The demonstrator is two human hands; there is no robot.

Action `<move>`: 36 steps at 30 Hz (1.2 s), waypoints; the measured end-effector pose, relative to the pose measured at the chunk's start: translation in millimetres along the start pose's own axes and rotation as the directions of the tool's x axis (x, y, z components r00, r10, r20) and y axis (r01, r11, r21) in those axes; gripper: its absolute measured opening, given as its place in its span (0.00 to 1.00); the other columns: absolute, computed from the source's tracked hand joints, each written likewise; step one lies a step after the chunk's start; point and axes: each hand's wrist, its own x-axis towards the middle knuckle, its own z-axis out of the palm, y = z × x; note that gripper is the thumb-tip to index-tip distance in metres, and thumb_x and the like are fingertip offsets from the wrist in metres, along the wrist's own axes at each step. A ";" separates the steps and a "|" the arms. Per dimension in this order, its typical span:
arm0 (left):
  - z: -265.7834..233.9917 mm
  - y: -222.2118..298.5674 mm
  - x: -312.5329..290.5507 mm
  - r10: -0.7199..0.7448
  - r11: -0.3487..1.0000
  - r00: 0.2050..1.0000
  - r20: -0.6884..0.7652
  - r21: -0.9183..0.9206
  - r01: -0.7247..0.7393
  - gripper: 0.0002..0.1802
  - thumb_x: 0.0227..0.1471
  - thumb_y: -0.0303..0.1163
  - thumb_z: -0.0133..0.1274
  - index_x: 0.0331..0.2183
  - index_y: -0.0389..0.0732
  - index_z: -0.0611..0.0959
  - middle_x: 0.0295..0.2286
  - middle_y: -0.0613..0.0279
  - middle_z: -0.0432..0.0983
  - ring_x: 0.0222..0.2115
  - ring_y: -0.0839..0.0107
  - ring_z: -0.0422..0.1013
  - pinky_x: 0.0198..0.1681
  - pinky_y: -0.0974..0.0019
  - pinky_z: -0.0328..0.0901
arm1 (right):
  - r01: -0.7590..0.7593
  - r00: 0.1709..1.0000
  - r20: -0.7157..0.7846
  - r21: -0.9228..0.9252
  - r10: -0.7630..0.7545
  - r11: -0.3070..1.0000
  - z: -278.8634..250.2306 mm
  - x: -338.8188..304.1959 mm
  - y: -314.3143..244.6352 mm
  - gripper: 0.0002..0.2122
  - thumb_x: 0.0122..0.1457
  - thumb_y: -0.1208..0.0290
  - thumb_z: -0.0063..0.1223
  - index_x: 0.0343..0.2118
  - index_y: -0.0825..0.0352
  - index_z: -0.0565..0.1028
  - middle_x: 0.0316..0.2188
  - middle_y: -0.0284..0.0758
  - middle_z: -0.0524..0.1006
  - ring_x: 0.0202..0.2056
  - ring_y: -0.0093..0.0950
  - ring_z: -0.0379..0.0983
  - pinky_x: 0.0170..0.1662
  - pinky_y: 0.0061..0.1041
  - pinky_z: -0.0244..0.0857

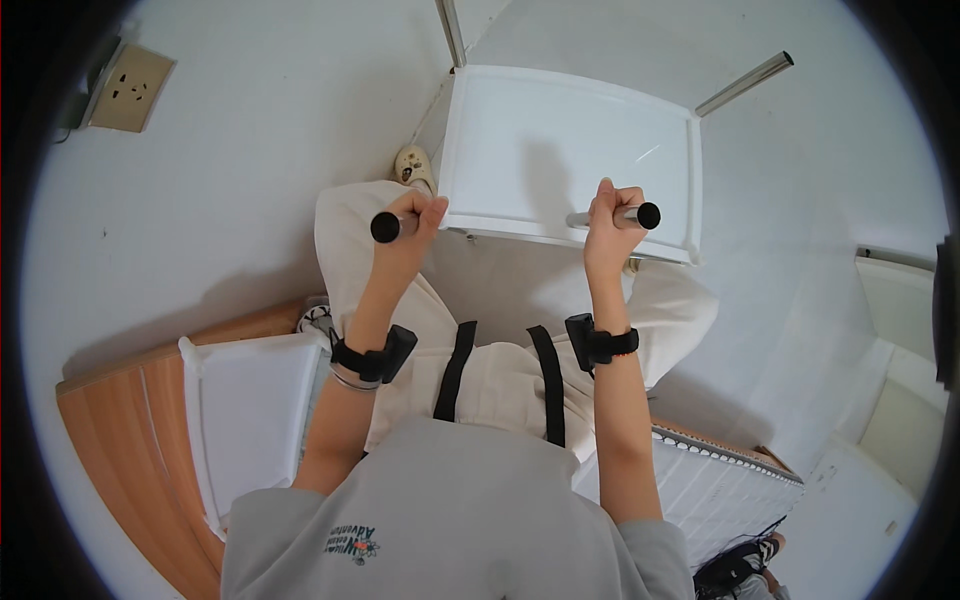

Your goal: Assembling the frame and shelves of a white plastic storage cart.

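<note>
A white rectangular shelf panel (560, 130) with a raised rim lies in front of me, between my legs. At its near left corner my left hand (415, 225) is wrapped round a metal tube with a black end cap (385, 227); whether that tube joins the corner is hidden by the hand. My right hand (610, 235) grips a second metal tube, whose black cap (649, 215) points right while its pale other end (578, 220) shows over the panel's near part. From the far corners rise two more metal tubes, one on the left (452, 32) and one on the right (745, 85).
Behind me on the left, another white framed panel (250, 420) leans by wooden boards (130, 430). A wall socket (132, 88) is at the upper left. White cabinets (900, 300) stand at right. Someone partly visible (760, 570) is at the lower right, near a pale ridged panel (715, 490).
</note>
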 end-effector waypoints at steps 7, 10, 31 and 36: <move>5.1 7.6 16.8 0.003 0.999 0.999 -0.044 0.044 -0.001 0.17 0.46 0.28 0.51 0.12 0.39 0.64 0.12 0.75 0.55 0.14 0.86 0.49 0.16 0.79 0.46 | 0.060 0.997 -0.059 0.083 -0.055 0.995 -8.8 5.1 3.3 0.14 0.51 0.75 0.48 0.14 0.65 0.57 0.10 0.24 0.57 0.14 0.13 0.50 0.18 0.15 0.46; -1.8 -1.1 26.0 -0.030 0.999 1.000 0.010 0.036 0.029 0.17 0.45 0.26 0.51 0.12 0.40 0.64 0.11 0.75 0.54 0.14 0.86 0.49 0.15 0.78 0.45 | 0.036 0.998 -0.048 0.185 -0.028 0.982 -9.7 8.4 -7.9 0.13 0.51 0.76 0.47 0.15 0.65 0.57 0.09 0.25 0.57 0.13 0.13 0.50 0.17 0.15 0.45; -0.7 -10.1 57.1 0.032 0.978 0.995 -0.093 -0.200 -0.050 0.19 0.46 0.21 0.42 0.11 0.43 0.55 0.08 0.73 0.47 0.10 0.83 0.43 0.15 0.75 0.41 | 0.089 0.995 0.045 -0.065 -0.086 0.994 15.3 13.7 3.1 0.14 0.48 0.77 0.50 0.13 0.66 0.58 0.08 0.24 0.56 0.15 0.13 0.47 0.18 0.14 0.45; -0.3 -24.0 22.6 0.136 0.962 0.982 -0.133 -0.217 -0.163 0.18 0.47 0.23 0.45 0.12 0.41 0.59 0.10 0.73 0.54 0.12 0.84 0.48 0.14 0.78 0.43 | 0.127 0.992 0.039 -0.141 -0.123 0.982 18.1 9.9 -5.7 0.13 0.48 0.77 0.51 0.13 0.67 0.59 0.09 0.24 0.57 0.15 0.14 0.48 0.18 0.14 0.45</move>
